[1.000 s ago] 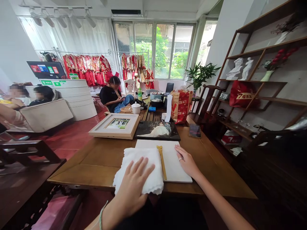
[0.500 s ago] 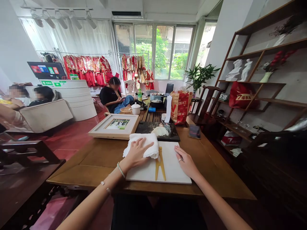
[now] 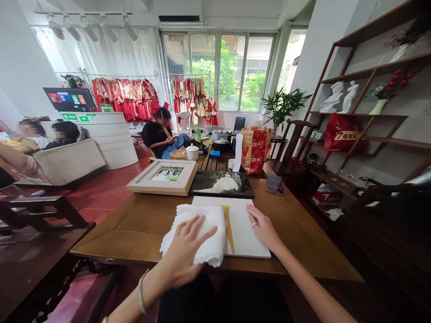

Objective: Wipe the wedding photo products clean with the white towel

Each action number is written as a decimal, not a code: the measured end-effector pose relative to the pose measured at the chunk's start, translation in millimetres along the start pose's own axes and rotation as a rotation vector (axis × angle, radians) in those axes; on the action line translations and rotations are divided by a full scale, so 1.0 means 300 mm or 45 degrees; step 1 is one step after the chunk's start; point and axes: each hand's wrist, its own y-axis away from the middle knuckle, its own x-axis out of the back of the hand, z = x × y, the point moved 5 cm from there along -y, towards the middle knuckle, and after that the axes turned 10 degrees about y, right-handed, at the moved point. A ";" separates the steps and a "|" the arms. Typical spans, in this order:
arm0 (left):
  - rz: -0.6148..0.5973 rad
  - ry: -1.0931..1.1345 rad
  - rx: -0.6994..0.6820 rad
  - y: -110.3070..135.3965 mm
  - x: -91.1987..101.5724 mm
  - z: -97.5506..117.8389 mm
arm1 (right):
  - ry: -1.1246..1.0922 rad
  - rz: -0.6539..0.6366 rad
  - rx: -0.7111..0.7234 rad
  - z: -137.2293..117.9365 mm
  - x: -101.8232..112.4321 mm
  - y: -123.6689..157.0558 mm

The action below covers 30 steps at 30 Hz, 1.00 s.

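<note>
My left hand (image 3: 183, 251) lies flat, fingers spread, on a white cloth (image 3: 198, 231) that covers the near left part of a white board (image 3: 245, 229) on the wooden table (image 3: 134, 224). A yellow wooden strut (image 3: 229, 226) is fixed to the board and shows beside the cloth. My right hand (image 3: 262, 229) rests open on the board's right edge, a ring on one finger.
Behind the board lie a dark photo panel (image 3: 222, 184) and a light wooden picture frame (image 3: 164, 176). A red gift bag (image 3: 253, 150) stands farther back. Shelves (image 3: 363, 116) line the right wall. A person in black (image 3: 156, 132) sits beyond the table; others sit at the far left.
My left hand has drawn the cloth back from the board's far edge toward me along its left side. My right hand has stayed in place.
</note>
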 end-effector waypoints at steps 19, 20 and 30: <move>0.023 -0.139 0.203 -0.293 0.035 -0.171 | -0.045 0.005 -0.030 -0.006 0.027 -0.004; 0.034 -0.136 0.191 -0.290 0.035 -0.170 | -0.041 0.007 -0.027 -0.005 0.028 -0.005; -0.095 -0.043 0.110 -0.068 0.015 0.010 | 0.048 -0.007 0.007 -0.016 0.027 -0.003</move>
